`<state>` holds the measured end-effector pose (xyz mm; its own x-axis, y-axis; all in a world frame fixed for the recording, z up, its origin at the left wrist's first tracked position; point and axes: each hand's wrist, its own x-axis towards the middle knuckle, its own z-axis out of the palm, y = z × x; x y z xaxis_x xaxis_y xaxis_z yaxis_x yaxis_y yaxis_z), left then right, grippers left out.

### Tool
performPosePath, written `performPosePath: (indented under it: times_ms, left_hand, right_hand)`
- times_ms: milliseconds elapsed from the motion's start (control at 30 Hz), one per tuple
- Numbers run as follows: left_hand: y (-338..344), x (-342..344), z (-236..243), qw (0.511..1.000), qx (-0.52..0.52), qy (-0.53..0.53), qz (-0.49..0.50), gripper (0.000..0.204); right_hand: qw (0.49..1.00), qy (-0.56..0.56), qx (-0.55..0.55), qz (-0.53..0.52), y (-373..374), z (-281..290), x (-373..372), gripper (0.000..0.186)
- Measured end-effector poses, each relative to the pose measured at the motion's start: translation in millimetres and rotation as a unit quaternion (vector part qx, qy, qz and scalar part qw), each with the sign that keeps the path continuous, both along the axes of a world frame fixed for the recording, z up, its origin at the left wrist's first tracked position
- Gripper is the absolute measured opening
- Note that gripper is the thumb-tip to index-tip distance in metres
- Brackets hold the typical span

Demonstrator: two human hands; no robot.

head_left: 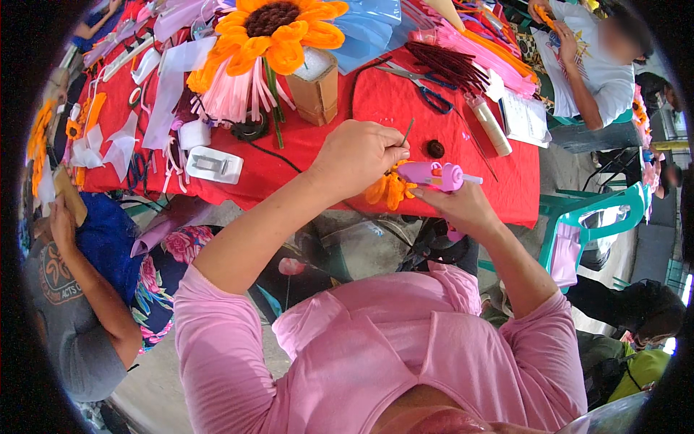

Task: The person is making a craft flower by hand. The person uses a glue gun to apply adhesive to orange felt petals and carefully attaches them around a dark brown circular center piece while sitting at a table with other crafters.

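Note:
My left hand (365, 152) is closed, its thumb and index finger pinched on a thin dark stem (408, 130) above a small orange fuzzy flower (383, 189). My right hand (459, 206) grips a pink glue gun (434, 175), whose front end is beside the flower, just below my left fingertips. A white glue stick sticks out of the gun's back. A small dark brown fuzzy coil (435, 148) lies on the red cloth right of my left hand.
The red-covered table (260, 173) holds a sunflower bouquet (267, 29), cardboard block (311, 94), scissors (426, 90), tube (488, 123), white tool (213, 166) and craft stems. A green chair (593, 224) stands right. Co-workers (94, 304) (593, 79) are on both sides.

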<state>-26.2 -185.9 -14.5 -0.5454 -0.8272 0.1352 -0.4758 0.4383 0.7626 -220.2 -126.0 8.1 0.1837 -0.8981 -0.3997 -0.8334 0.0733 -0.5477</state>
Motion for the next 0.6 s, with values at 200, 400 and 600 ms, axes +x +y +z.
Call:
performPosePath:
  times_ms: [200, 400, 600]
  left_hand:
    - [4, 2, -2, 0.999, 0.004, 0.026, 0.019, 0.017]
    - [5, 3, -4, 0.999, 0.016, 0.036, 0.036, 0.016]
    - [7, 3, -2, 0.998, 0.04, 0.032, 0.037, 0.014]
  right_hand:
    - [0.998, -0.03, -0.043, 0.025, 1, -8, -7, 0.038]
    - [0.999, -0.035, 0.014, -0.036, -4, -1, 3, 0.037]
    - [0.988, -0.143, 0.023, -0.058, -13, -11, -5, 0.032]
